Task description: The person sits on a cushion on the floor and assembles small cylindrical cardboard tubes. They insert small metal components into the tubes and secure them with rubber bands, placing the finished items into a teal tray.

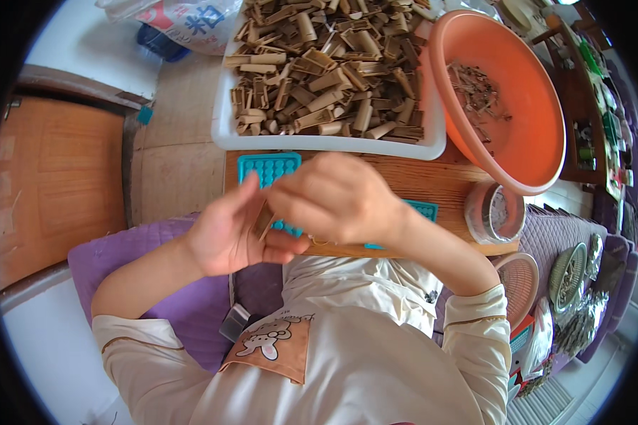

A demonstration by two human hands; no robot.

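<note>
Indoors, both hands [227, 237] [337, 198] hover near a wooden table [443, 173] and purple seating [113, 248].

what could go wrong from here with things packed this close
The clear tub stands near the wooden table's edge, close to the right forearm in this view, so a nudge might tip it.
Brown pieces fill the white tray; a bump could scatter some onto the table.
The left grip and right grip work close together over the teal mold, so anything small between them might slip.
</note>
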